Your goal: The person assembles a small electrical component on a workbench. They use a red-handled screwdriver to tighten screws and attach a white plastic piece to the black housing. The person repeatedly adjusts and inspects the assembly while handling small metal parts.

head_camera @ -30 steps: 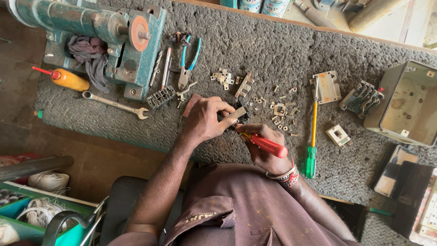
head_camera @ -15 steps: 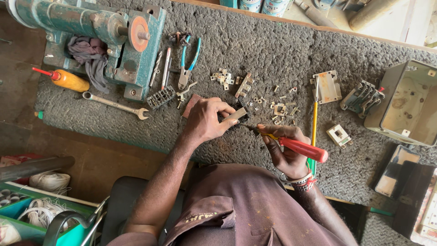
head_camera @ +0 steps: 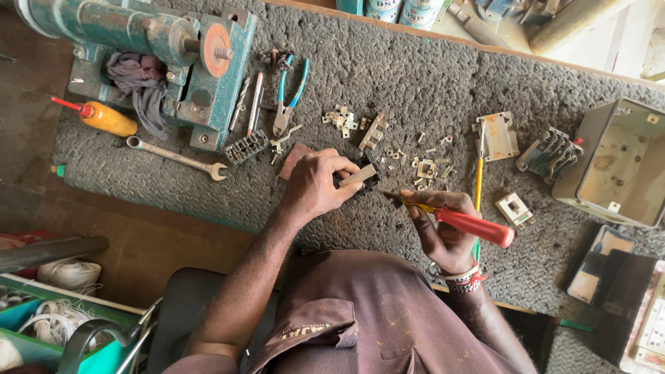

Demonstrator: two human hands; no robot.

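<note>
At the centre of the frame a small dark electrical part with a pale metal strip [head_camera: 359, 176] is being pinched between the fingers of the left hand [head_camera: 315, 183], just above the grey textured mat [head_camera: 415, 83]. A red-handled screwdriver [head_camera: 464, 223] is being clenched in the right hand [head_camera: 443, 228], its tip being pointed left at the part; whether tip and part are touching cannot be told.

Along the top edge, three round cans with blue and white labels [head_camera: 395, 10] are being cut off by the frame. At the lower right, a flat white printed package [head_camera: 648, 336] is being cropped by the border, beside a dark rectangular case [head_camera: 599, 266]. An open grey metal box [head_camera: 620, 166] is lying at the right. Small loose metal pieces [head_camera: 415, 163] are lying scattered above the hands, too small to make out singly. A green bench machine [head_camera: 159, 62] is being cut off at the upper left.
</note>
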